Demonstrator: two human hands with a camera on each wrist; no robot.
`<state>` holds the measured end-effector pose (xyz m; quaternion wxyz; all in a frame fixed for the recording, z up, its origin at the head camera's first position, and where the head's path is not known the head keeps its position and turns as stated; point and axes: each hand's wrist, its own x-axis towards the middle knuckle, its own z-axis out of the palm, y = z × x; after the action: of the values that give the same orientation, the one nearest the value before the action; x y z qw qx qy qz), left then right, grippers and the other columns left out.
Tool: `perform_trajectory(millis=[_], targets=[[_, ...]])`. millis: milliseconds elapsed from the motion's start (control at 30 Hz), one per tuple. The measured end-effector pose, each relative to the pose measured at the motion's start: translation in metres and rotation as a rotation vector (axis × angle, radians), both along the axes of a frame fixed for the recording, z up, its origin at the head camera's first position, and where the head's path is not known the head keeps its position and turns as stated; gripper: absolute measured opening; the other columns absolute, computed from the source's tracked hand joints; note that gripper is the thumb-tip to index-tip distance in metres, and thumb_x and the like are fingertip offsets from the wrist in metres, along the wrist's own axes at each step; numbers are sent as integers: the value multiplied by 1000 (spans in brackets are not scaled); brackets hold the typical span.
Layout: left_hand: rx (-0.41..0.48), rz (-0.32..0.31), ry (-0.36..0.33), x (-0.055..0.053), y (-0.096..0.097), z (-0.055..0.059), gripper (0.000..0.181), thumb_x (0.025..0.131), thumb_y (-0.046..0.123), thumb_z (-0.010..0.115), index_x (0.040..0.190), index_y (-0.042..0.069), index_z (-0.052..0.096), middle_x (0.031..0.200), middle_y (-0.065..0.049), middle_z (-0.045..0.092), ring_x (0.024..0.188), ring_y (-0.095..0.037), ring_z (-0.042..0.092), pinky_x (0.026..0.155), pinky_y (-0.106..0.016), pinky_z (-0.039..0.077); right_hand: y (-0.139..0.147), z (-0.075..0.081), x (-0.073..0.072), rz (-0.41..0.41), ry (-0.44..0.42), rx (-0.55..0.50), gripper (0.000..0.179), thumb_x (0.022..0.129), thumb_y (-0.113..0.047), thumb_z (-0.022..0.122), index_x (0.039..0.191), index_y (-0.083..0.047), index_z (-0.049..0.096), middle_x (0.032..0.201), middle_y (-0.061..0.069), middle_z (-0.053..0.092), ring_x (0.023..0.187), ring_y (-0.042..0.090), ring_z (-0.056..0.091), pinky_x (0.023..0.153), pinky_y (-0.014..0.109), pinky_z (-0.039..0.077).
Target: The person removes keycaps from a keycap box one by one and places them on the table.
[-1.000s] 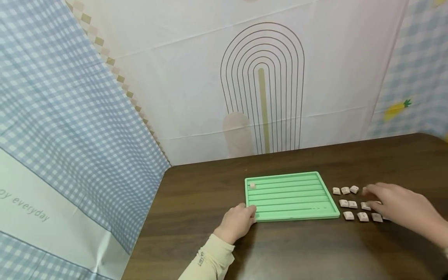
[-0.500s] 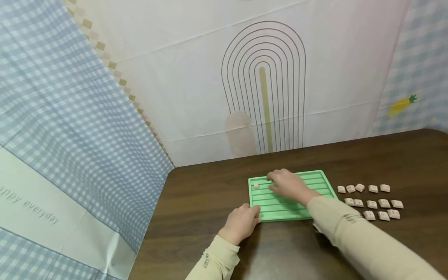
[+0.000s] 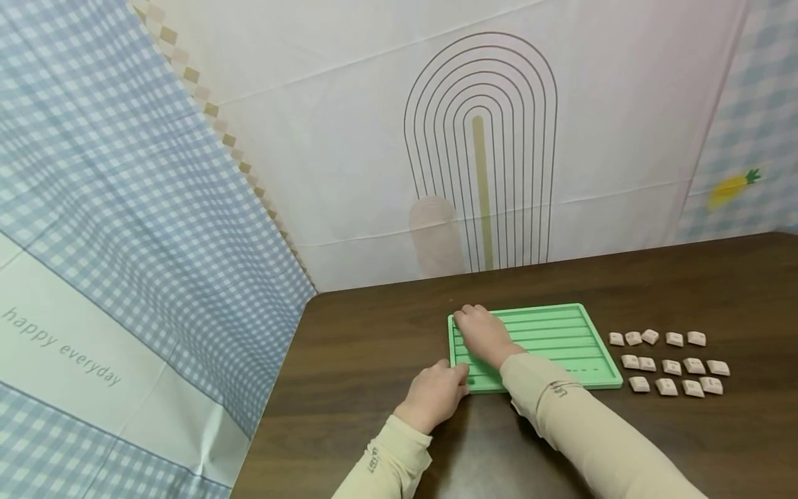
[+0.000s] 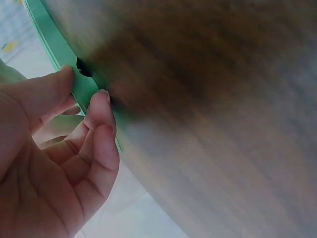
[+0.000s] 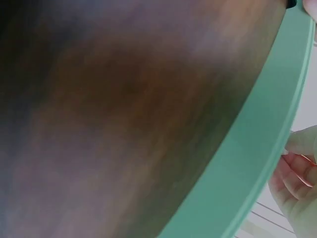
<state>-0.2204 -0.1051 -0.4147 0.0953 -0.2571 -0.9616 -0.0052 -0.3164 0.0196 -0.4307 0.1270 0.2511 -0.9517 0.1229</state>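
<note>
A green ridged tray (image 3: 548,337) lies on the dark wooden table. My left hand (image 3: 434,394) grips its near left corner; in the left wrist view, the thumb lies on the tray wall (image 4: 59,47) with the fingertips against its lower edge. Over the tray's far left corner, my right hand (image 3: 484,334) reaches down with its fingers together. The right wrist view shows thumb and fingertips pinching a small pale keycap (image 5: 285,151), mostly hidden. Another keycap in that corner is covered by the hand.
Several white keycaps (image 3: 671,367) lie in three loose rows on the table (image 3: 374,333), to the right of the tray. A printed cloth (image 3: 349,173) hangs behind the table, and a checked cloth (image 3: 206,208) hangs on the left.
From the keycaps on the right, my right hand has swept left across the tray to its far left corner. My left hand keeps its grip on the near left corner.
</note>
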Motion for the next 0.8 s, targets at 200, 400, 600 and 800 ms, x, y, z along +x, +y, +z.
perform_trajectory(millis=[200, 400, 600, 800], targets=[[2, -10, -1, -2, 1, -2, 16, 82, 23, 68, 77, 18, 53, 68, 4, 51, 62, -11, 54, 49, -20, 38, 19, 9, 4, 7, 3, -37, 15, 85, -1, 59, 99, -5, 64, 95, 8, 62, 90, 25, 59, 74, 34, 51], [1, -26, 1, -3, 3, -3, 17, 83, 22, 67, 76, 17, 52, 67, 4, 51, 61, -11, 54, 49, -20, 37, 79, 29, 31, 59, 98, -79, 15, 83, -2, 60, 96, -5, 65, 90, 5, 63, 85, 24, 60, 69, 35, 51], [0, -13, -37, -3, -3, -2, 17, 85, 22, 65, 76, 16, 52, 67, 4, 50, 61, -10, 51, 49, -19, 35, 168, 38, 66, 35, 170, -85, 17, 77, -2, 68, 94, -5, 65, 86, 5, 63, 80, 24, 61, 68, 40, 50], [5, 6, -53, -3, -11, 0, 17, 86, 21, 64, 76, 16, 51, 67, 3, 49, 59, -10, 47, 50, -19, 34, 243, 23, 84, -158, 38, -4, 19, 75, -2, 70, 92, 1, 64, 80, 7, 62, 68, 20, 57, 56, 37, 46]])
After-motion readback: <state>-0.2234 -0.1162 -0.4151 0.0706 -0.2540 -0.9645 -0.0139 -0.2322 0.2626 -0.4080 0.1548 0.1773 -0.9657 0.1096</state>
